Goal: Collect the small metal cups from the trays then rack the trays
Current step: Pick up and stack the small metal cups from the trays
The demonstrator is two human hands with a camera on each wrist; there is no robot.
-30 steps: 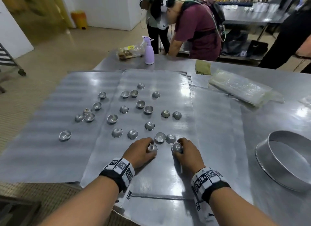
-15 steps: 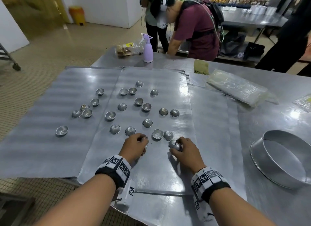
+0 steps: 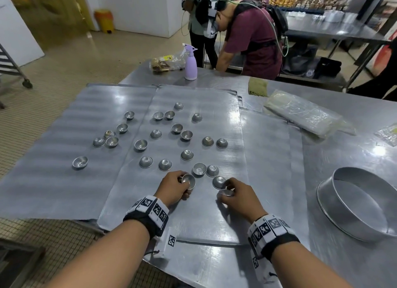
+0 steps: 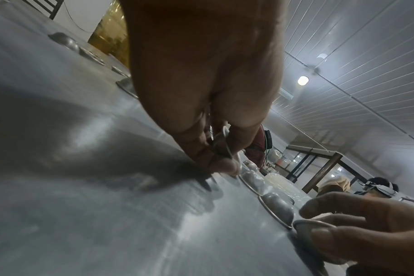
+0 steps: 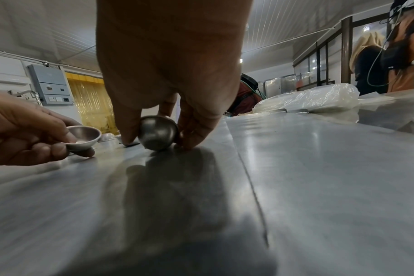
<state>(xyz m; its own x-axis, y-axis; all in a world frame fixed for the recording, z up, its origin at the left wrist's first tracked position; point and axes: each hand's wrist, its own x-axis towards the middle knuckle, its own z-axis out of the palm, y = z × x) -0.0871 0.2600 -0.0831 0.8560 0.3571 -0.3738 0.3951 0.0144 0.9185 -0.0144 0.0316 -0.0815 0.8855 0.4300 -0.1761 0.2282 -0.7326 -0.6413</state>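
**Both hands on small metal cups at the near edge of the middle tray**

Head view: I see my left hand [image 3: 175, 188] with fingers curled round one small round silver metal cup [image 3: 188, 180], held tilted just above the flat silver middle tray [image 3: 214, 120]. My right hand [image 3: 240, 194] pinches a second small silver cup [image 3: 226, 192] low over the same tray, just beside another cup [image 3: 219, 182] lying there. More cups are scattered across this tray and across the ribbed grey tray on the left [image 3: 53, 126]. A round aluminium cake tin [image 3: 361, 227] stands well apart on the right of the steel table [image 3: 354, 124].

Left wrist view: my fingers [image 4: 222, 165] are clamped together on the thin rim of the cup [image 4: 221, 142], fingertips touching the tray.

Right wrist view: thumb and fingers [image 5: 196, 130] grip either side of the domed cup [image 5: 157, 133], which is turned on its side and touches the tray surface. The left hand [image 5: 24, 130] holds its cup [image 5: 84, 137] open side up beside it.
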